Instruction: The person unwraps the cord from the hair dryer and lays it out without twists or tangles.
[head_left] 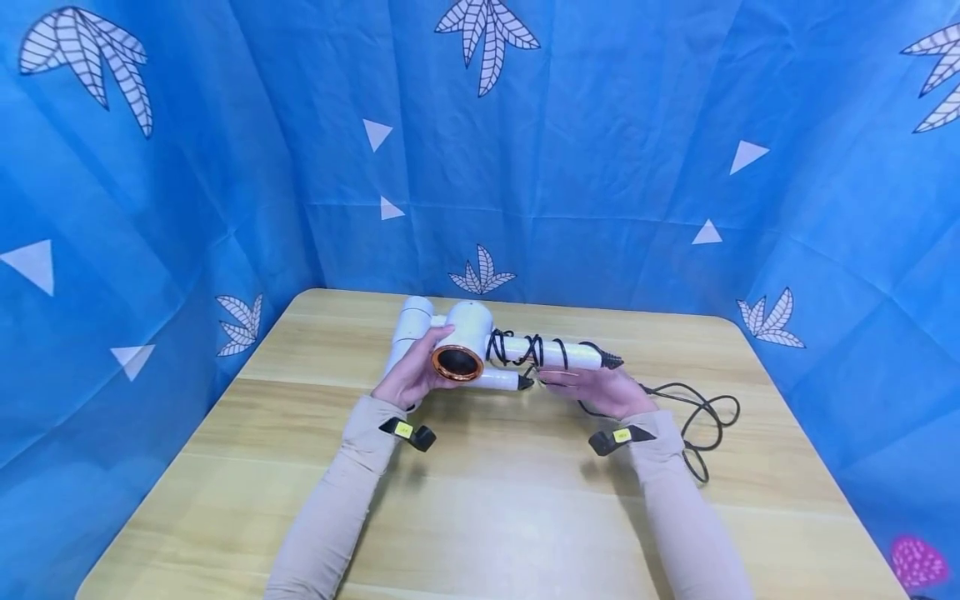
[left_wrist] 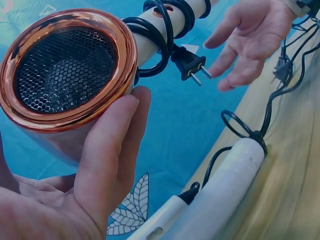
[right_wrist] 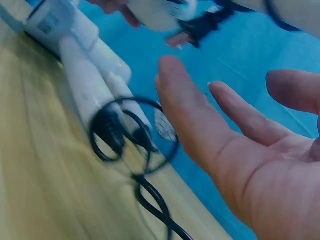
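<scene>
Three sides of blue printed curtain (head_left: 600, 125); within, a pale wooden table (head_left: 480, 517), more white dryers (head_left: 498, 380) lying toward its far edge; both arms reach forward; a white hair dryer (head_left: 471, 320), cord wound about its handle, is raised over them; left hand (head_left: 412, 371) grips its head; right hand (head_left: 600, 390), fingers spread, holds nothing, just beside the dangling plug (left_wrist: 189, 65).

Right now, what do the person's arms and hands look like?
Long, pale beige sleeves, creased near the wrists; at each wrist, a black fitting with a yellow label. The left hand and right hand are ungloved.
</scene>
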